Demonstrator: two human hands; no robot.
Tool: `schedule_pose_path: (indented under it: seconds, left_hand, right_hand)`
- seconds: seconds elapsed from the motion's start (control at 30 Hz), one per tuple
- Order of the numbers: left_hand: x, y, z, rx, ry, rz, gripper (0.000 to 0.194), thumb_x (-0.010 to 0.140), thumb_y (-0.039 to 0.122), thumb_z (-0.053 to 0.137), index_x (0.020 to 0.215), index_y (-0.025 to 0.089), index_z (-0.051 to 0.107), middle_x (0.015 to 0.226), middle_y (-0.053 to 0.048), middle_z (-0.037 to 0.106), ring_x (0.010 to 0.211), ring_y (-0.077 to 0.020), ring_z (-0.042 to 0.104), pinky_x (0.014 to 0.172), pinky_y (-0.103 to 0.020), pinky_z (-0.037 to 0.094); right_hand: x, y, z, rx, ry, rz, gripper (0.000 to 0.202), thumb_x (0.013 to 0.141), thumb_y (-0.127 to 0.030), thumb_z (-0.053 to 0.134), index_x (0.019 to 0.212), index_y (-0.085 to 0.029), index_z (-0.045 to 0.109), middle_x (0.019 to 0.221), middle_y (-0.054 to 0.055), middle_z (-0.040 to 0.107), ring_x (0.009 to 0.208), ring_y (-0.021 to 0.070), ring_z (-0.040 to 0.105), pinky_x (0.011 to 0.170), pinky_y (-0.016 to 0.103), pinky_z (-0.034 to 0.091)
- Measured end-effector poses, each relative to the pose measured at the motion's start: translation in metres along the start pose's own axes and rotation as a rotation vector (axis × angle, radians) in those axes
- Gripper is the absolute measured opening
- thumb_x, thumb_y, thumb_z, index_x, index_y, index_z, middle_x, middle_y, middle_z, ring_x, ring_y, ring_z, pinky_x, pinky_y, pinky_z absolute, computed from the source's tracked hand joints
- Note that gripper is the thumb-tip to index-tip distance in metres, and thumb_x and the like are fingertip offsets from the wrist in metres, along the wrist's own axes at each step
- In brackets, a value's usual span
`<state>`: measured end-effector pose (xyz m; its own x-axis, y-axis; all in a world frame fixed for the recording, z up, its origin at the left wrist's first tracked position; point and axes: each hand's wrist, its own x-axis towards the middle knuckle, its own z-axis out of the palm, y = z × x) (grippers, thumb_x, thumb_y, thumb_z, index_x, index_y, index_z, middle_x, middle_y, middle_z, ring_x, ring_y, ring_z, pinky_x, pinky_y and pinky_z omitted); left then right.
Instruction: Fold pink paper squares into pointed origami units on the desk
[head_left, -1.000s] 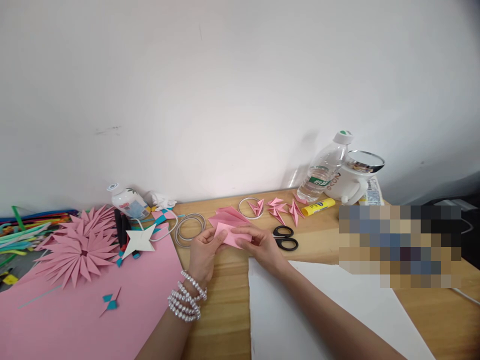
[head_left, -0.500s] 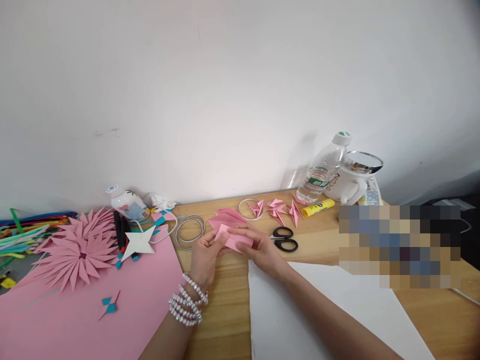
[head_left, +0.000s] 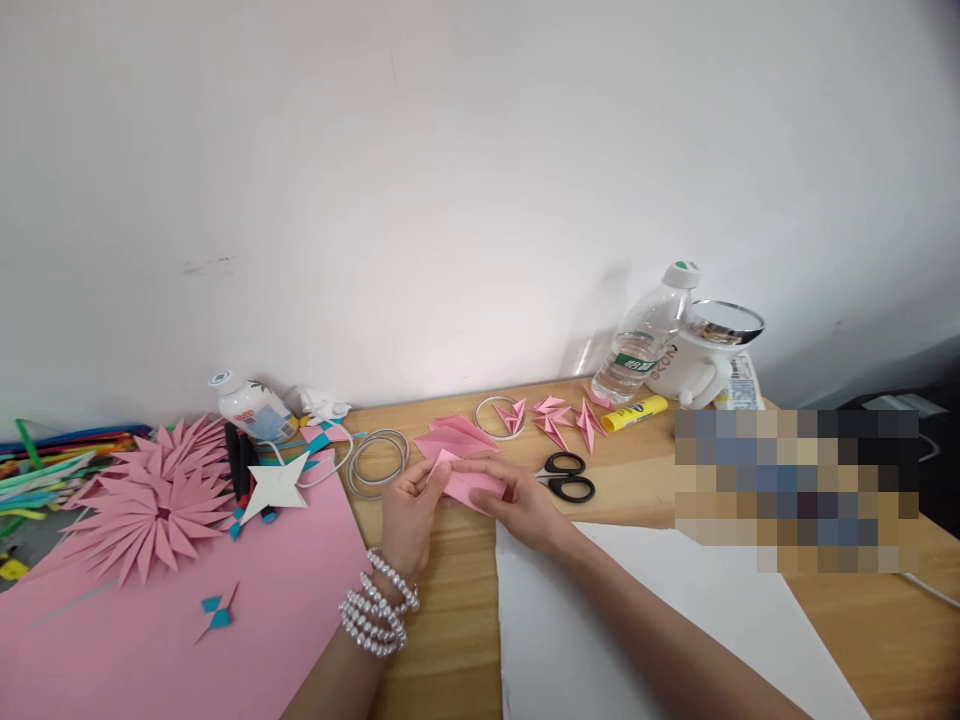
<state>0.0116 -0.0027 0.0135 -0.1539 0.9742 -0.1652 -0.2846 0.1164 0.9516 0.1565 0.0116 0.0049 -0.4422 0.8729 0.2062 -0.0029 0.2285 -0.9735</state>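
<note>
Between both hands is a small folded piece of pink paper [head_left: 469, 485], held just above the wooden table. My left hand [head_left: 412, 505], with pearl bracelets [head_left: 375, 615] round its wrist, pinches the left end, thumb on top. My right hand [head_left: 521, 500] grips the right end, its thumb pressed on the paper and its fingers along the far edge. Some fingertips are hidden behind the paper. Just beyond the hands lie loose pink sheets [head_left: 454, 436]. Black-handled scissors [head_left: 566, 477] rest to the right of my right hand.
Pink folded pieces [head_left: 551, 420], a glue stick [head_left: 634, 414], a water bottle [head_left: 641, 340] and a white mug [head_left: 690, 370] line the back. White board [head_left: 600, 620] lies under my right forearm. At left are pink paper flowers [head_left: 161, 512] on a pink sheet [head_left: 285, 610], and wire rings [head_left: 379, 463].
My right thumb has shifted slightly along the pink paper, and the paper's front edge tilts a little lower. Both hands keep their hold in nearly the same place.
</note>
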Motion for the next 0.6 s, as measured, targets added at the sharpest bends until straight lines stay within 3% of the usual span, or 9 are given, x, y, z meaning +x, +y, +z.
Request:
schedule_pose_path:
  seconds: [0.33,0.6]
  left_hand:
    - [0.0016,-0.0025,-0.0010,0.055,0.040,0.012,0.043,0.062,0.030,0.068,0.100,0.011,0.063,0.072,-0.005,0.067,0.058,-0.0116,0.057,0.054,-0.023,0.050]
    - [0.0008,-0.0018,-0.0009,0.063,0.037,0.035,0.038,0.060,0.029,0.069,0.095,0.012,0.066,0.068,-0.004,0.067,0.057,-0.0111,0.056,0.052,-0.021,0.048]
  right_hand:
    - [-0.0003,-0.0013,0.0000,0.029,-0.006,0.018,0.037,0.075,-0.016,0.052,0.110,-0.024,0.056,0.109,0.003,0.059,0.102,0.0196,0.052,0.091,0.035,0.036]
    - [-0.0003,-0.0033,0.0007,0.037,0.000,0.000,0.038,0.074,-0.015,0.052,0.111,-0.024,0.056,0.110,0.004,0.059,0.103,0.0197,0.051,0.091,0.035,0.037]
